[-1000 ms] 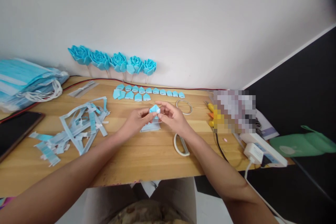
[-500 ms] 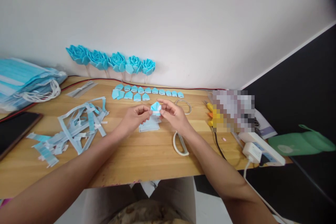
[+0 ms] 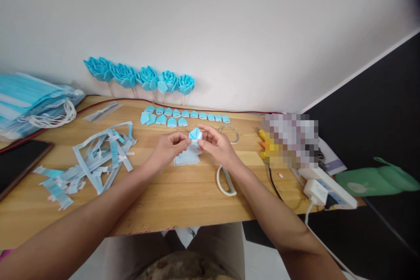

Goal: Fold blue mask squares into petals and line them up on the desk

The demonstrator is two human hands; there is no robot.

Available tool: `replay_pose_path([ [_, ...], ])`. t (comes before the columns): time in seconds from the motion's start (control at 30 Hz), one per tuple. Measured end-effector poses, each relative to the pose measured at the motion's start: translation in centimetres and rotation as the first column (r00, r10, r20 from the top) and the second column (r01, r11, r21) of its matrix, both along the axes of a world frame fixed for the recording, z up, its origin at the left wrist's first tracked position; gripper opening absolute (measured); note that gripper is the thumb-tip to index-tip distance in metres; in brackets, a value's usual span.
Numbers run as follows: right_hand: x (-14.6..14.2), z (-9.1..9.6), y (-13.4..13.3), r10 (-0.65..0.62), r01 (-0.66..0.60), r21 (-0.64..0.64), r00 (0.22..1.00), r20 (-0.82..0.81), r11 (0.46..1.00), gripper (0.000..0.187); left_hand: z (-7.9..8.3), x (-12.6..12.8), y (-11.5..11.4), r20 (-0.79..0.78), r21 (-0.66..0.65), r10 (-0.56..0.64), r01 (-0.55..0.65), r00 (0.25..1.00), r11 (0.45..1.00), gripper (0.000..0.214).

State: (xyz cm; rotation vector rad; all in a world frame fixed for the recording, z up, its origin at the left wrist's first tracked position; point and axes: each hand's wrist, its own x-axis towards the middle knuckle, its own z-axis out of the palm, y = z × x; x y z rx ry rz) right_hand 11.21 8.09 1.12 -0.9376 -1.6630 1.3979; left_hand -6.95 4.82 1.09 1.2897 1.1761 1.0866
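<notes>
Between my two hands is a small folded petal (image 3: 195, 134) of blue and white mask fabric, held above the table. My left hand (image 3: 173, 146) pinches its left edge with thumb and fingers. Its right side is gripped by my right hand (image 3: 215, 141), the thumb in front and the fingers behind. Below the petal lies a small stack of pale blue fabric pieces (image 3: 187, 158), partly hidden by my hands. Several finished folded petals (image 3: 171, 122) sit in two rows just beyond.
Several blue fabric roses (image 3: 147, 78) on sticks lean on the wall. Mask scraps (image 3: 98, 162), a phone (image 3: 24, 164) and stacked masks (image 3: 29, 96) are at left. Right are a tape roll (image 3: 226, 180), a ring (image 3: 229, 134), a yellow tool (image 3: 264, 135), a power strip (image 3: 341, 197) and a green pouch (image 3: 377, 178).
My right thumb has shifted slightly left and down across the petal's front. Both hands keep their hold, and the rest of the table looks the same.
</notes>
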Motion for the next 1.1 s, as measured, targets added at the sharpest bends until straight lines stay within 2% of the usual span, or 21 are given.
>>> replay_pose_path([
  [0.13, 0.0, -0.1, 0.1, 0.002, -0.002, 0.012, 1.000, 0.013, 1.000, 0.049, 0.1, 0.1, 0.0, 0.011, -0.008, 0.000, 0.000, 1.000, 1.000, 0.024],
  [0.43, 0.3, 0.5, -0.1, 0.021, -0.025, -0.023, 0.992, -0.127, 0.999, 0.040, 0.0, 0.0, 0.0, 0.044, -0.020, 0.041, -0.041, 0.998, 0.999, 0.024],
  [0.67, 0.2, -0.1, 0.2, -0.037, 0.037, 0.012, 0.998, -0.050, 0.999, 0.041, 0.0, 0.0, 0.0, 0.049, -0.031, 0.044, -0.043, 0.998, 0.999, 0.025],
  [1.1, 0.2, -0.8, 0.5, -0.075, 0.076, 0.043, 0.997, -0.025, 0.996, 0.043, -0.2, 0.0, 0.2, -0.007, -0.038, 0.043, -0.043, 0.999, 0.998, 0.026],
])
